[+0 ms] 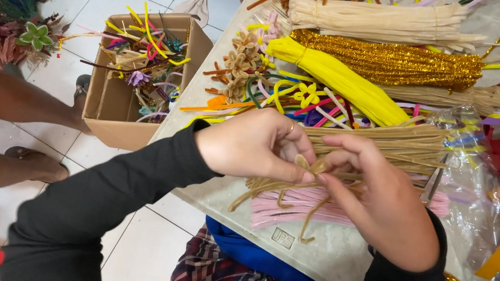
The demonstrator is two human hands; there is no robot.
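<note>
A tan pipe cleaner (311,167) is pinched between the fingertips of the left hand (256,145) and the right hand (379,203), both closed tightly on it just above the table (326,251). Two small loops are already bent at the pinch point, side by side like petals, while the loose ends hang down uncurled toward the table edge; the shape is judged to be only begun, with most of the stem still to be formed. Directly beneath the hands a bundle of pink pipe cleaners (293,203) is laid flat, and just behind them a thick bundle of tan pipe cleaners (394,145) is spread. Farther back, a yellow bundle (338,78), a glittery gold bundle (394,61) and a cream bundle (380,20) are stacked. Finished little tan flowers (242,60) are gathered near the table's left edge, apart from the hands. On the floor to the left, a cardboard box (113,103) is filled with mixed coloured pieces.
</note>
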